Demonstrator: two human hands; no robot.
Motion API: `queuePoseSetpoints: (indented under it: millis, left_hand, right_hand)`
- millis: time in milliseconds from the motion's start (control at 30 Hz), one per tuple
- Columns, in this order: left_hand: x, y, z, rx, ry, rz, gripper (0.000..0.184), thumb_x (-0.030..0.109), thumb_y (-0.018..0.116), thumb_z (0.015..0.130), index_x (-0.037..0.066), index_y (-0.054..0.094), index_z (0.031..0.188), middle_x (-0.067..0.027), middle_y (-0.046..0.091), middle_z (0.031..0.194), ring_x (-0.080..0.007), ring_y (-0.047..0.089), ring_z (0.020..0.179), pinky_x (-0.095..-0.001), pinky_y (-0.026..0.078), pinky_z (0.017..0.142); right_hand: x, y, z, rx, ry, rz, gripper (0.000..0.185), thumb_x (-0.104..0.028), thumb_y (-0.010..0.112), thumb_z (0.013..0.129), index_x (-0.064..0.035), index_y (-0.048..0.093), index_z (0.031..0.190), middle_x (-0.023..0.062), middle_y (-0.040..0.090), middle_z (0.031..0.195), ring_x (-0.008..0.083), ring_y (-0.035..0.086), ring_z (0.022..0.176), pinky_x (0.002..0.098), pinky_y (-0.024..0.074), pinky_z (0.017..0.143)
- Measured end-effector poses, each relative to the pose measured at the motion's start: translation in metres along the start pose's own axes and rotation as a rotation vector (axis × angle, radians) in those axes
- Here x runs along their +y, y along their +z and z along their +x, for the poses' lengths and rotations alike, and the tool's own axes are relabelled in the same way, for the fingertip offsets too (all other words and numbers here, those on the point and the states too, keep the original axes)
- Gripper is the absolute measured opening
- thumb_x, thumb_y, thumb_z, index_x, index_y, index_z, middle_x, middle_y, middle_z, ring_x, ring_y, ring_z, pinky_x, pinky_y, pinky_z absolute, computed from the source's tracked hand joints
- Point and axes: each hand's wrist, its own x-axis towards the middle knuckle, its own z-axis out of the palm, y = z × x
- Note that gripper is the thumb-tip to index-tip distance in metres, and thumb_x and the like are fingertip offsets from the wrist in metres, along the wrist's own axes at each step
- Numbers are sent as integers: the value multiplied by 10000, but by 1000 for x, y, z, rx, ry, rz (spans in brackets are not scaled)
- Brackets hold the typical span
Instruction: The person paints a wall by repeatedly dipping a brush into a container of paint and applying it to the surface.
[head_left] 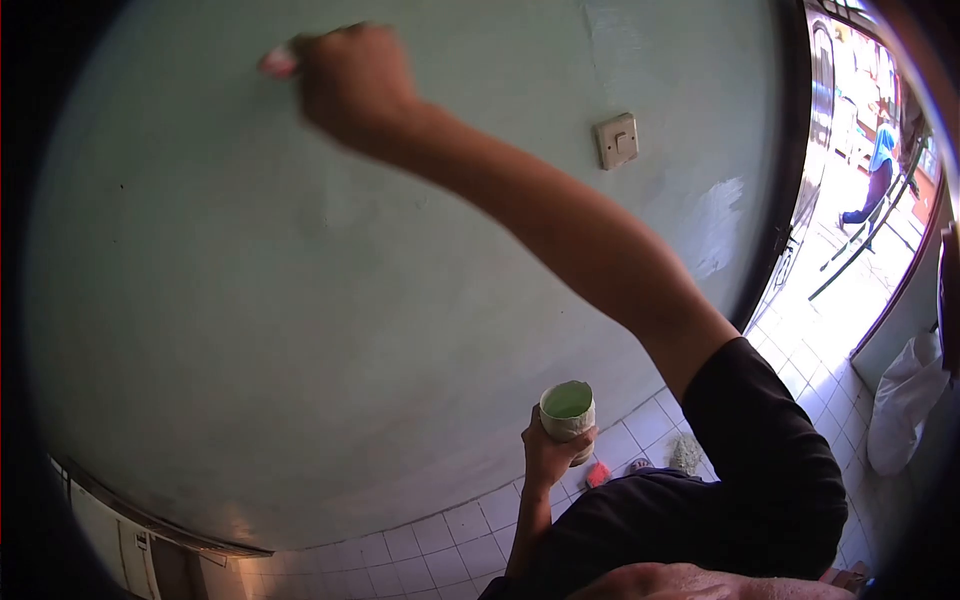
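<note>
My left hand (548, 452) is wrapped round a pale cup (568, 424) at the lower middle, its open top facing up and its inside light green. My right arm reaches across the view to the upper left. There my right hand (355, 85), blurred by motion, is closed on a small pink and white thing (280, 62) close to the pale green wall (300, 300). What this thing is cannot be made out.
A light switch (617, 141) and a whitish patch (718, 225) are on the wall. An open doorway stands at the right, with a person (880, 180) outside. A white sack (903, 405) is at the right; white tiles (468, 520) cover the floor.
</note>
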Motion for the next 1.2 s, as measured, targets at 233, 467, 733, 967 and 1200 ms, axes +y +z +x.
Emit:
queuePoseSetpoints:
  millis: [233,467,733,967,1200]
  left_hand:
    - [5,-3,5,-35,-20,9,762,304,968,701,-11,592,1284,-177,757,1130,-286,762,1008,-415,614,906]
    - [4,-4,5,-78,-76,8,823,338,963,698,0,578,1343,-155,743,1197,-252,742,1067,-405,593,947]
    - [3,-6,2,-67,-104,7,844,356,961,696,-2,565,1350,-161,744,1187,-254,742,1066,-405,594,943]
    - [-5,-7,1,-61,-84,13,827,345,959,704,7,565,1347,-157,745,1177,-254,742,1063,-411,597,934]
    - [-6,-10,-4,-15,-68,16,821,334,966,699,0,563,1332,-151,749,1164,-251,748,1047,-411,606,931]
  right_hand:
    - [57,-17,14,-55,278,286,256,-234,617,976,-58,713,817,223,736,852,397,720,796,495,573,716]
    - [263,-160,28,265,392,-24,233,-157,773,841,45,728,948,178,753,886,251,723,793,400,581,688]
    - [96,-50,-28,2,82,-334,111,-94,669,865,-98,771,910,136,738,822,343,708,747,466,567,686]
    - [-61,20,-74,-354,3,418,175,39,651,810,-90,723,903,143,734,874,369,706,822,445,572,752]
    - [150,-121,-80,91,458,54,257,-285,767,892,-73,797,1033,144,789,930,294,777,895,401,600,763]
